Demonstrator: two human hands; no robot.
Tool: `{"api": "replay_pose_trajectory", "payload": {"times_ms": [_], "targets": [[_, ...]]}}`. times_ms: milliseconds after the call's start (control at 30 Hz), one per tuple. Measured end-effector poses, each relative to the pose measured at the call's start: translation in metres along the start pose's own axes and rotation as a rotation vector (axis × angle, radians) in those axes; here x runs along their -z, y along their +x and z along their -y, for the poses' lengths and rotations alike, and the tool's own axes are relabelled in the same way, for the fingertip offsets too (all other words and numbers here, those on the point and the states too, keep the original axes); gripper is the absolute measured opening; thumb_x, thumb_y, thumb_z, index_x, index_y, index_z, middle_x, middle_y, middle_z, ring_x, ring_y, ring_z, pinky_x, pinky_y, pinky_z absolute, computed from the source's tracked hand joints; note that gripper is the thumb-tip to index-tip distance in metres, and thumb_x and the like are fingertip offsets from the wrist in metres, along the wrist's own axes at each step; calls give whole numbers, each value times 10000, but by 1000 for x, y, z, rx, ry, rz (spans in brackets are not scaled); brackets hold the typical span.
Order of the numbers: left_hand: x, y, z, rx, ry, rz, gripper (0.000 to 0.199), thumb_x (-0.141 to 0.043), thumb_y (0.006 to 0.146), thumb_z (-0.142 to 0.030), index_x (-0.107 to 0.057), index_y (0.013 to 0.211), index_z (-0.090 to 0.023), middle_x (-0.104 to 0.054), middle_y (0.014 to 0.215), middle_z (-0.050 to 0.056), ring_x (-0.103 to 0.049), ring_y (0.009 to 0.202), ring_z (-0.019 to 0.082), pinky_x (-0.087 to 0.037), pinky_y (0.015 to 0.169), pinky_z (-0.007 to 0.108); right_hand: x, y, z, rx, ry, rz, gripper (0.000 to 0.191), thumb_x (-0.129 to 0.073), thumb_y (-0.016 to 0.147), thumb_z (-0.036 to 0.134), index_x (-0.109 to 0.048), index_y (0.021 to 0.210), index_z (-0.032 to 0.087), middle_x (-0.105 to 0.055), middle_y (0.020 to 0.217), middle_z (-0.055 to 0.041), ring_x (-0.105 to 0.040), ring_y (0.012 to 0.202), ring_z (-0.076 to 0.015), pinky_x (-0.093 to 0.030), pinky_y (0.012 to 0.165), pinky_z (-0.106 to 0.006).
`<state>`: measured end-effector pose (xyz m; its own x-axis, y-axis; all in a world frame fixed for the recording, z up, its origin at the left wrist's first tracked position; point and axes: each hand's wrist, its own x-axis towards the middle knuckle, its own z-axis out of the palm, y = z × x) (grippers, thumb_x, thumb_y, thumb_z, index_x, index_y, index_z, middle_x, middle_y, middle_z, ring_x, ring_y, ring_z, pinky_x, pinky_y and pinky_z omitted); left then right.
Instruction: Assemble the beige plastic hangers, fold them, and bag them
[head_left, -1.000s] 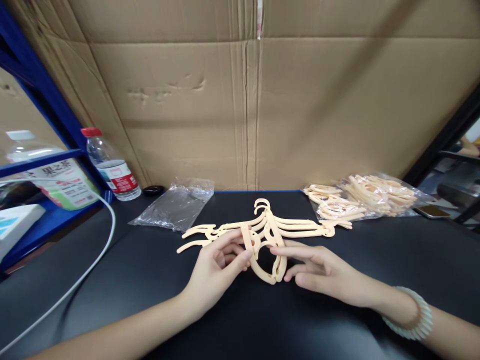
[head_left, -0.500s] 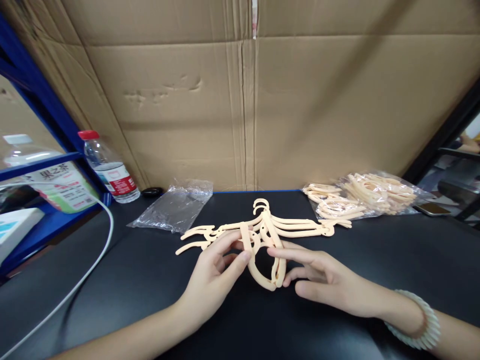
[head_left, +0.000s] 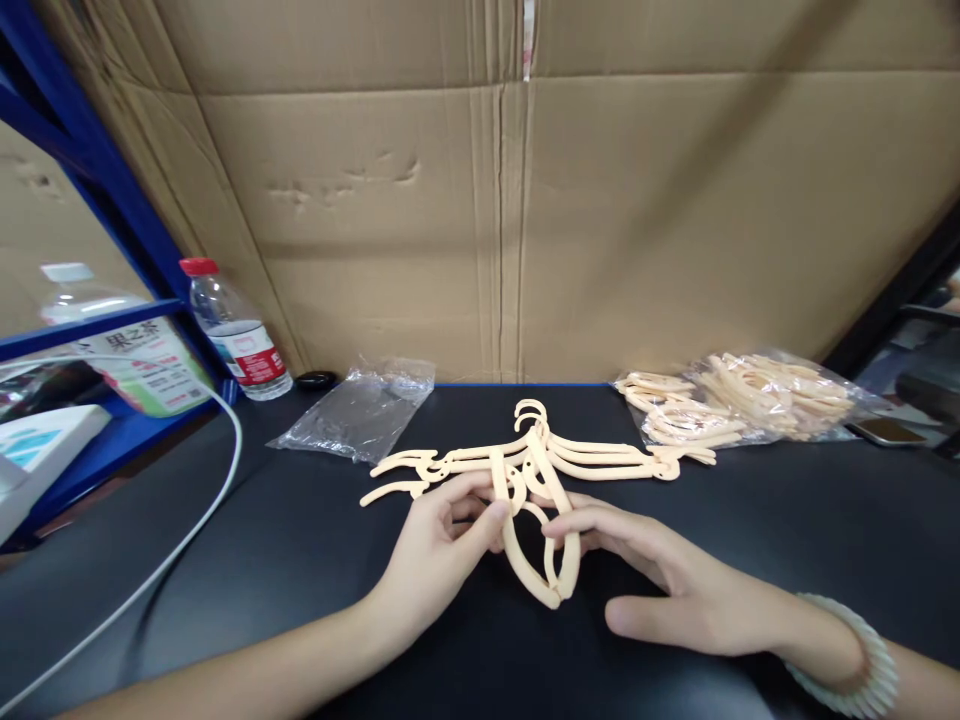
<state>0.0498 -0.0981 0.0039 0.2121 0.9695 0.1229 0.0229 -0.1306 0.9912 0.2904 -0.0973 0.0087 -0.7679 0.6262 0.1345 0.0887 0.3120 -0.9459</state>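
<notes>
A cream plastic folding clothes hanger (head_left: 529,572) is held up between my hands, its arms folded so they meet at the bottom. My left hand (head_left: 442,535) pinches the hanger's left arm between thumb and fingers. On the other side, my right hand (head_left: 660,570) has its index finger across the front of the right arm and other fingers behind it; its thumb sticks out apart. Just beyond, several cream hangers (head_left: 611,460) lie spread on the black table, partly hidden by the held one and my fingers.
At the back right, clear bags (head_left: 772,395) hold more cream hanger parts, beside a phone (head_left: 889,431). A crumpled clear plastic bag (head_left: 360,410) lies back left, near a red-capped bottle (head_left: 240,335). A white cable (head_left: 225,470) curves along the left; cardboard (head_left: 375,230) stands behind.
The held hanger's lower end has tipped slightly down and toward me. My right thumb has moved away from it, while the left hand keeps its pinch. The whole view has shifted slightly.
</notes>
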Motion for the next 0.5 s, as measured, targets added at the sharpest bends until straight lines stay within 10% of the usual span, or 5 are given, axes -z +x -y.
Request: {"api": "replay_pose_trajectory", "payload": {"times_ms": [500], "targets": [[0, 0, 7, 36, 48, -17, 248, -670, 798, -308, -665, 965, -125, -690, 913, 82, -611, 663, 131, -533, 583, 241, -5, -1, 8, -18, -301, 21, 326, -613, 878, 268, -539, 1195, 264, -524, 1291, -73, -475, 1227, -243, -359, 1072, -422]]}}
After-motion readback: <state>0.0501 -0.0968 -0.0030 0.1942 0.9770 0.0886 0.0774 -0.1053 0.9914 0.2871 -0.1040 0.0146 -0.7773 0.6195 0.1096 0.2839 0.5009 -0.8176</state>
